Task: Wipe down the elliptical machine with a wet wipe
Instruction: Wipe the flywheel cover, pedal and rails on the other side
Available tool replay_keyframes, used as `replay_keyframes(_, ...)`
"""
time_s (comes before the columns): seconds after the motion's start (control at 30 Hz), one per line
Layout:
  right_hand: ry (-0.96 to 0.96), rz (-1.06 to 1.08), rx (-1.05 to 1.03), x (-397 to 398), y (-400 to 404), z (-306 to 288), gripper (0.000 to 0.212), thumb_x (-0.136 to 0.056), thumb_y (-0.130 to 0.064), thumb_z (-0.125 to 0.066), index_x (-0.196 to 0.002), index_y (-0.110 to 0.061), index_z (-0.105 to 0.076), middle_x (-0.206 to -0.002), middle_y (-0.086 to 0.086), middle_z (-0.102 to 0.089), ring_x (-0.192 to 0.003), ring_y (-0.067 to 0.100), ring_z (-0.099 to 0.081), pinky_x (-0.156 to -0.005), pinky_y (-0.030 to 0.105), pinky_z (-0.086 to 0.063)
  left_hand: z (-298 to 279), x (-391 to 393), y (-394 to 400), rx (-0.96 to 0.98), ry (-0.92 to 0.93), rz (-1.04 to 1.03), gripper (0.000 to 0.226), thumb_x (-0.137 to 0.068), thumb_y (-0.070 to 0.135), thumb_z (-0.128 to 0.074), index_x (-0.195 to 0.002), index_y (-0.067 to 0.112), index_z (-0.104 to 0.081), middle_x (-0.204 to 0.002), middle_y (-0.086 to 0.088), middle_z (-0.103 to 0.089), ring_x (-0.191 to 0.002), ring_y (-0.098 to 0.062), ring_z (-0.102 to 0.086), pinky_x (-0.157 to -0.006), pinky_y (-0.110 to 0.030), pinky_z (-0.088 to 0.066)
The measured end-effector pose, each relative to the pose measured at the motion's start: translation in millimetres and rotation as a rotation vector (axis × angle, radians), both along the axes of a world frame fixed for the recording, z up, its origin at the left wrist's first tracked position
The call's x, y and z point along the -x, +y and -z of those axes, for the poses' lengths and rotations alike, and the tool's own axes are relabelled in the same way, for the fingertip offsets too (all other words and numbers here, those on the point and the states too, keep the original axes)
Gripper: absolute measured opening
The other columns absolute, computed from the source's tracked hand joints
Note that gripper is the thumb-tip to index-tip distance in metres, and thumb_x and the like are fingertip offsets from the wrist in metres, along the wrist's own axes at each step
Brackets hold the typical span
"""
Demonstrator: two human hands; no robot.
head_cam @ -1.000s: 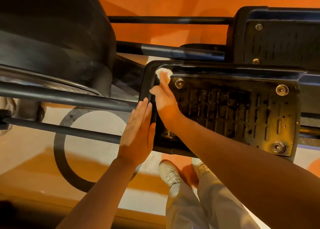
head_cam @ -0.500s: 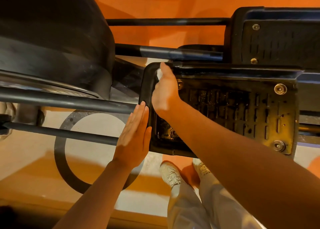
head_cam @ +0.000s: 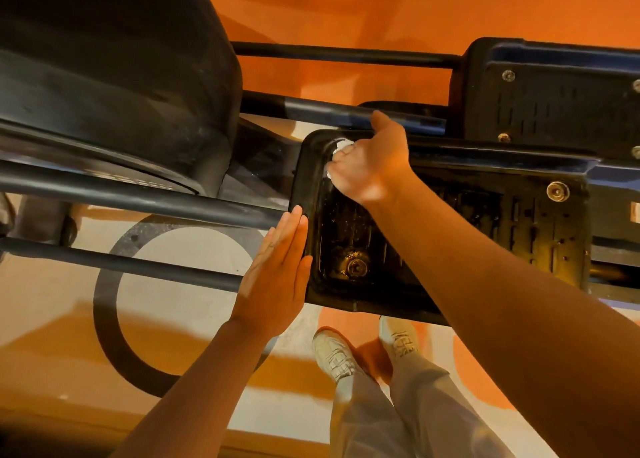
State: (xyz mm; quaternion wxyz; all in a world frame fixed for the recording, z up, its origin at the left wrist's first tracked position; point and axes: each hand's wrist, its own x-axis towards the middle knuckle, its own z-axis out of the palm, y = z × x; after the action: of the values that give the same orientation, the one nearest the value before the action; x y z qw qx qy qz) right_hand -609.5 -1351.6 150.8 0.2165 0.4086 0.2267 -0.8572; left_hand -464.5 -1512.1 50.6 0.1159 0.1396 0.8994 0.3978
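The wet wipe (head_cam: 338,145) is gripped in the curled fingers of the right hand (head_cam: 369,165) and pressed against the upper-left corner of the elliptical's near foot pedal (head_cam: 349,239). The left hand (head_cam: 273,277) is held flat, fingers straight together, against the pedal's left rim.

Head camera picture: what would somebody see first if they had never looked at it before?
First, the right hand in the middle, pressing a white wet wipe into the far left corner of the black foot pedal. Next, the left hand, flat against the pedal's left edge. Around them, the bright orange floor and, at the bottom, two pale shoes.
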Motion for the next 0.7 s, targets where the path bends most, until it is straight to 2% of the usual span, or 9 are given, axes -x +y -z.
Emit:
replay_keyframes(0.13, 0.088, -0.313, -0.178, -3.6, -6.6, 19.1, 0.059, -0.103, -0.048, -0.031, -0.152, -0.014, -0.028, -0.153, 0.013, -0.034, -0.142, 0.025, -0.031, -0.121, 0.038, -0.015, 1.7, 0.8, -1.8, 0.014, 0.024, 0.014, 0.057, -0.107, 0.050, -0.018, -0.155, 0.021, -0.012, -0.163, -0.004, -0.017, -0.152, -0.015, -0.009, -0.122, -0.025, -0.005)
replay_keyframes(0.2, 0.121, -0.546, -0.383, -10.0, -4.4, 24.9, 0.032, -0.104, -0.045, -0.030, -0.116, -0.024, -0.051, -0.115, 0.001, -0.053, -0.111, 0.016, -0.049, -0.114, 0.034, -0.027, 0.2, 1.3, -1.6, -0.037, -0.021, 0.007, 0.057, -0.105, 0.055, -0.016, -0.156, 0.031, -0.005, -0.164, 0.002, -0.012, -0.152, -0.013, -0.008, -0.123, -0.030, -0.008)
replay_keyframes(0.23, 0.130, -0.665, -0.493, -12.8, -2.5, 26.3, 0.028, -0.105, -0.046, -0.029, -0.103, -0.027, -0.050, -0.106, -0.001, -0.051, -0.105, 0.015, -0.048, -0.111, 0.033, -0.031, 0.5, 1.3, -2.4, -0.037, -0.033, 0.013, 0.056, -0.105, 0.055, -0.015, -0.156, 0.034, -0.004, -0.164, 0.004, -0.010, -0.152, -0.014, -0.008, -0.124, -0.035, -0.011)
replay_keyframes(0.3, 0.167, -0.908, -0.678, -19.1, 1.0, 25.2, 0.044, -0.104, -0.050, -0.027, -0.132, -0.023, -0.047, -0.137, 0.007, -0.046, -0.131, 0.023, -0.039, -0.117, 0.039, -0.022, 1.8, 0.7, -4.0, 0.065, 0.042, 0.038, 0.056, -0.107, 0.047, -0.017, -0.158, 0.027, -0.006, -0.165, 0.004, -0.011, -0.152, -0.017, -0.010, -0.123, -0.044, -0.019)
replay_keyframes(0.33, 0.168, -1.011, -0.732, -22.4, 2.4, 23.1, 0.057, -0.103, -0.052, -0.025, -0.148, -0.019, -0.034, -0.152, 0.009, -0.034, -0.142, 0.025, -0.029, -0.120, 0.041, -0.017, 3.1, 0.1, -4.7, 0.056, 0.054, 0.045, 0.055, -0.108, 0.044, -0.019, -0.158, 0.025, -0.008, -0.165, 0.005, -0.011, -0.152, -0.018, -0.011, -0.123, -0.045, -0.019)
replay_keyframes(0.43, 0.111, -1.216, -0.695, -44.5, 9.2, 10.5, 0.069, -0.100, -0.059, -0.025, -0.155, -0.017, -0.019, -0.159, 0.010, -0.023, -0.146, 0.028, -0.020, -0.119, 0.045, -0.013, 5.9, -0.2, -4.9, -0.105, 0.004, -0.005, 0.056, -0.108, 0.044, -0.025, -0.157, 0.022, -0.012, -0.165, 0.009, -0.011, -0.152, -0.019, -0.012, -0.124, -0.034, -0.011)
replay_keyframes(0.53, 0.088, -1.289, -0.559, -73.9, 12.0, 1.1, 0.067, -0.101, -0.057, -0.024, -0.154, -0.018, -0.019, -0.160, 0.008, -0.022, -0.147, 0.027, -0.019, -0.118, 0.042, -0.014, 4.3, -0.7, -3.7, -0.096, 0.001, -0.033, 0.057, -0.107, 0.044, -0.028, -0.158, 0.028, -0.010, -0.165, 0.013, -0.012, -0.152, -0.017, -0.013, -0.122, -0.026, -0.010)
replay_keyframes(0.57, 0.074, -1.251, -0.510, -77.5, 10.1, 0.8, 0.067, -0.101, -0.057, -0.024, -0.155, -0.019, -0.018, -0.160, 0.007, -0.022, -0.147, 0.025, -0.018, -0.117, 0.040, -0.015, 3.2, -1.0, -3.4, -0.068, 0.031, -0.036, 0.057, -0.107, 0.041, -0.030, -0.158, 0.021, -0.014, -0.165, 0.007, -0.017, -0.151, -0.019, -0.016, -0.122, -0.025, -0.011)
replay_keyframes(0.7, 0.094, -0.857, -0.490, -64.7, 1.8, 6.1, 0.070, -0.100, -0.055, -0.033, -0.153, -0.012, -0.019, -0.156, 0.008, -0.028, -0.143, 0.024, -0.026, -0.115, 0.036, -0.018, -4.0, 0.4, -3.6, 0.054, 0.142, 0.035, 0.052, -0.107, 0.025, -0.036, -0.148, -0.006, -0.033, -0.159, -0.017, -0.029, -0.150, -0.029, -0.023, -0.123, -0.035, -0.016)
